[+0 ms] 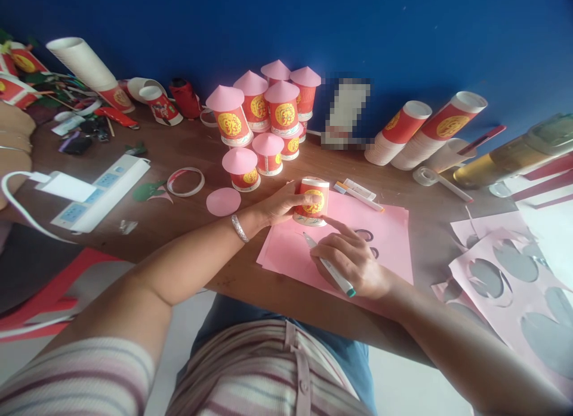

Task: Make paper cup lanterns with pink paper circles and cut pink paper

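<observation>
My left hand [286, 203] is wrapped round a red paper cup [314, 205] with a yellow emblem, held over pink paper sheets [394, 228]. Green marks show on the cup's white band at the bottom. In my right hand [351, 258] is a white marker [335, 277] with a green end, its tip pointing up and left below the cup. My right index finger reaches toward the cup's lower edge; whether it touches I cannot tell. Two dark round outlines [367, 236] lie on the pink sheet beside that hand.
Several red cups with pink cone tops [230, 119] stand behind, some stacked. A pink disc [222, 202], tape ring [185, 182] and power strip [102, 192] are left. Cup stacks [405, 132], a metal flask [514, 150] and cut pink scraps [470, 258] lie right.
</observation>
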